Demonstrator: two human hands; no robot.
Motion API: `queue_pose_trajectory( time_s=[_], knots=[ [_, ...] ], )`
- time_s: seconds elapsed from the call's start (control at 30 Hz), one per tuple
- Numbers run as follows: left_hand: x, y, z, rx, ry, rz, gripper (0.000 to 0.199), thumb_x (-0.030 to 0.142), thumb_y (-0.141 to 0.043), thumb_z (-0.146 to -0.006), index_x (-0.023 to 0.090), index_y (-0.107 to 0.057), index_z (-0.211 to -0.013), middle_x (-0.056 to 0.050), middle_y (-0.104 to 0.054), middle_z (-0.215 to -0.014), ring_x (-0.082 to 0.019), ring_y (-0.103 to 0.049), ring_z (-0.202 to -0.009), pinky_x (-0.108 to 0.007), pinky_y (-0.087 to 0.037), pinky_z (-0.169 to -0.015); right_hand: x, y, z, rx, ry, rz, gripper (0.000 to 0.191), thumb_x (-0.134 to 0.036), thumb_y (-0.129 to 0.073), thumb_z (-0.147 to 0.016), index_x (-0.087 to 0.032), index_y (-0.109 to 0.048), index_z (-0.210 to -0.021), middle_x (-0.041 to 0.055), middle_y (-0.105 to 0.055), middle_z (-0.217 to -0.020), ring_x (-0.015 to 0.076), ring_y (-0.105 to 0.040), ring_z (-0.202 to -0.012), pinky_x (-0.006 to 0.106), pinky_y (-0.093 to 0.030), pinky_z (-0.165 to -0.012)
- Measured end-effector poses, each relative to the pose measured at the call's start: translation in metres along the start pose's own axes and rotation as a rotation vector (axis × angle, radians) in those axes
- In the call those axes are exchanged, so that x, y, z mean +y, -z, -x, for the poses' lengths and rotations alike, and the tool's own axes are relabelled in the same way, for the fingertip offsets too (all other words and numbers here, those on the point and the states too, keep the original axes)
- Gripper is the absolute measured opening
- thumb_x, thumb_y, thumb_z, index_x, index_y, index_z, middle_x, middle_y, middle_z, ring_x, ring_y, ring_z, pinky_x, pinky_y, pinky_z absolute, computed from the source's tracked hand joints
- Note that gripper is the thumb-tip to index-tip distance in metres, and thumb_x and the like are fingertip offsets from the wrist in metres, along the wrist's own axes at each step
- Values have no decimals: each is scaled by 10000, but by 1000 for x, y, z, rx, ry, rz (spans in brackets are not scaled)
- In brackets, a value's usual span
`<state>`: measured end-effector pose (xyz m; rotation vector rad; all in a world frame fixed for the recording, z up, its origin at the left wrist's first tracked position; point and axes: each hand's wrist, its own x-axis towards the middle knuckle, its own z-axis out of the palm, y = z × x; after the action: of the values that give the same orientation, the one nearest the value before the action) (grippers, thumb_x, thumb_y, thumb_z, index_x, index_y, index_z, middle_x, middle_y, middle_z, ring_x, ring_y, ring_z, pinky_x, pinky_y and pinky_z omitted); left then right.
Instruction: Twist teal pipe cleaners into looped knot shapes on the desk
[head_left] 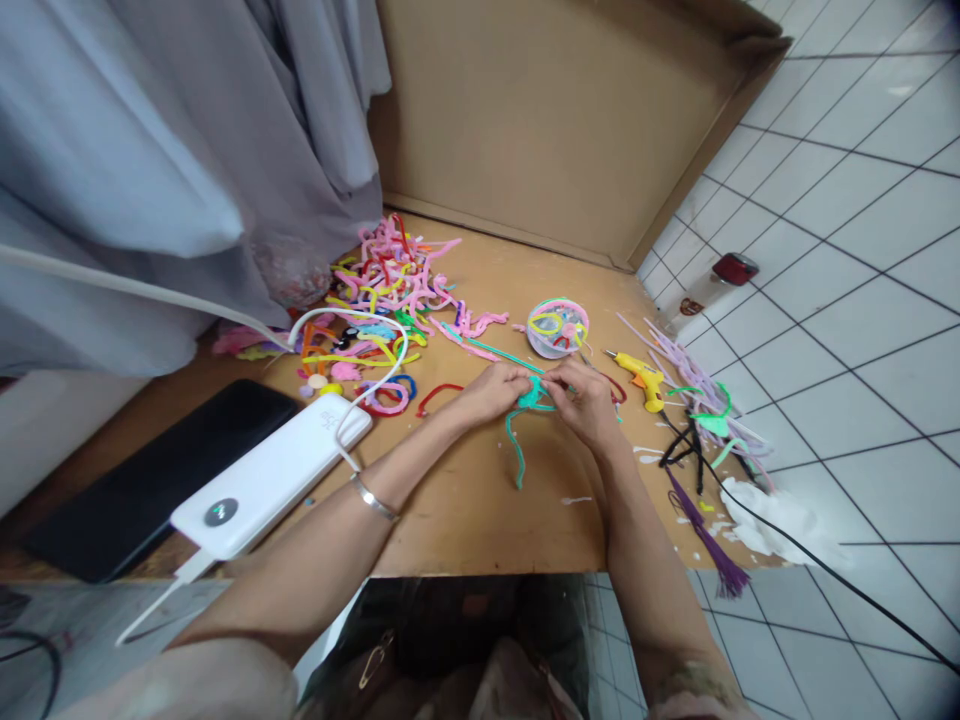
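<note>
Over the middle of the wooden table, a green pipe-cleaner piece sits between my two hands. My left hand, coming from the left, pinches it at its left side. From the right, my right hand has its fingers closed on the other side of it. One green strand hangs down toward the table's front, and another stretches up and left past my fingers. My fingertips partly cover the piece. Behind my right hand stands a round tub with pink and yellow pieces.
Colourful pipe cleaners are heaped at the back left. A white power bank and black phone lie left. At the right are a yellow glue gun, lilac stems and a purple tassel. A cardboard panel stands behind.
</note>
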<state>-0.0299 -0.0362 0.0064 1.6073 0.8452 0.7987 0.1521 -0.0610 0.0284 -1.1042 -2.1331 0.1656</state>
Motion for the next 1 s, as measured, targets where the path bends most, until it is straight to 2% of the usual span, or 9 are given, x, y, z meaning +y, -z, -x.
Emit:
queue_pose_trajectory(
  time_s=[0.17,0.4,0.6,0.77,1.0],
  knots=[
    [2,-1,3,1,-46,-40,277,394,-580,-778,165,-511,-638,43,-390,-598,-100,-354,-585,-220,-273,-544,0,-1,1,6,-12,22,156,-214,-567,-884,-221,-684,-781,51,-672,-750,202,-610,-719,338,-469,-706],
    [-4,0,1,5,-71,-65,331,434,-561,-791,173,-470,-607,45,-323,-583,-90,-294,-570,-222,-216,-525,0,0,0,-19,-58,-78,152,-250,-574,-907,-217,-691,-815,66,-693,-809,212,-636,-781,342,-488,-731],
    [-3,1,1,-26,-98,-14,434,532,-598,-769,182,-425,-580,46,-299,-571,-84,-267,-555,-235,-183,-521,5,-1,0,54,-110,-189,143,-313,-634,-880,-215,-682,-787,37,-671,-766,192,-612,-734,325,-485,-691],
    [-3,1,2,-14,-98,-30,453,550,-595,-766,183,-416,-569,48,-291,-573,-84,-261,-557,-242,-177,-533,3,-1,0,55,-109,-228,194,-351,-628,-888,-218,-695,-764,41,-679,-755,195,-614,-744,332,-491,-699],
    [1,-1,3,24,-85,-85,465,554,-590,-751,193,-379,-547,47,-274,-575,-90,-257,-566,-259,-176,-549,-1,-2,0,18,-101,-190,198,-302,-590,-909,-211,-713,-784,50,-691,-759,189,-625,-723,315,-486,-673]
  ],
)
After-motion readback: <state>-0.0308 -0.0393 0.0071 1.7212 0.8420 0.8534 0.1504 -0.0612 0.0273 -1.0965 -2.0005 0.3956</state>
